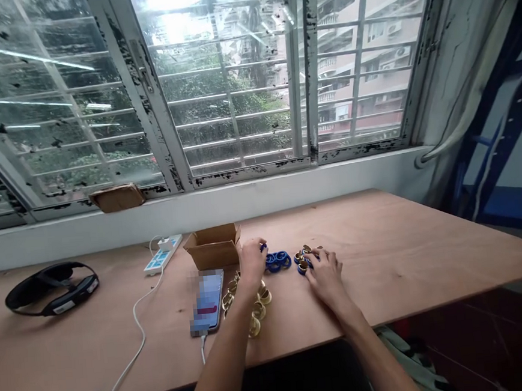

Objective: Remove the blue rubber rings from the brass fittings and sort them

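Observation:
My left hand (253, 259) is closed, its fingertips pinching a small blue ring (263, 247) at the left edge of a group of blue rings (279, 261). Beneath and beside my left forearm lie several gold-coloured metal rings (260, 309), partly hidden by the arm. To the right, my right hand (325, 270) rests with fingers spread over a cluster of gold pieces with blue bands (302, 267). Its fingertips touch that cluster and cover part of it.
An open cardboard box (214, 254) stands behind my left hand. A phone (207, 302) with a white cable lies left of my left forearm. Farther left are a power strip (163, 255) and a black headset (54, 290). The wooden table (405, 250) meets a windowed wall.

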A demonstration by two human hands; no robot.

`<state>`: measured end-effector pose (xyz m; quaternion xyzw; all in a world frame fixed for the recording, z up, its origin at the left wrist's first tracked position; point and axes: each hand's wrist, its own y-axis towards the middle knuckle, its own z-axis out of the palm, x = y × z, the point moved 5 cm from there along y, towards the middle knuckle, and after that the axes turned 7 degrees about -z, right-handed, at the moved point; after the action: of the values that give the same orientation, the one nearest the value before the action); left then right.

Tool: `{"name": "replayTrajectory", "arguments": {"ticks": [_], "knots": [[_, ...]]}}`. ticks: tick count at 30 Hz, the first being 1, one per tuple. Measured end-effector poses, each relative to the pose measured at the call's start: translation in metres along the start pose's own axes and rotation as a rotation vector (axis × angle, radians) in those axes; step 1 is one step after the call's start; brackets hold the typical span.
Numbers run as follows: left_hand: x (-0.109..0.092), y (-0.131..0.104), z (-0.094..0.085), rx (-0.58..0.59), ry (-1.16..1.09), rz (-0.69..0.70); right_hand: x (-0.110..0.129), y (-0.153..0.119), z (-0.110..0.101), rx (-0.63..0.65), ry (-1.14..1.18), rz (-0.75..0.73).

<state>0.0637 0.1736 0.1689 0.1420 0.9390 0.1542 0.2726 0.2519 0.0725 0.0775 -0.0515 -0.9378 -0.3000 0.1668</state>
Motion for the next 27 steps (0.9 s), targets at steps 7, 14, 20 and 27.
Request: {"name": "replayTrajectory", "arguments": {"ticks": [7,14,20,27], "knots": [[-0.003,0.011,0.037,0.173,0.056,0.151,0.009,-0.002,-0.005,0.051,-0.04,-0.036],[-0.01,-0.007,0.021,0.16,-0.018,0.255,0.013,-0.002,-0.007,0.032,-0.004,-0.089],[-0.019,-0.041,-0.018,0.0,-0.288,0.175,0.016,-0.002,0.001,0.065,0.139,-0.183],[-0.031,-0.129,0.013,0.134,-0.675,0.022,0.01,-0.002,0.009,0.046,0.217,-0.136]]}}
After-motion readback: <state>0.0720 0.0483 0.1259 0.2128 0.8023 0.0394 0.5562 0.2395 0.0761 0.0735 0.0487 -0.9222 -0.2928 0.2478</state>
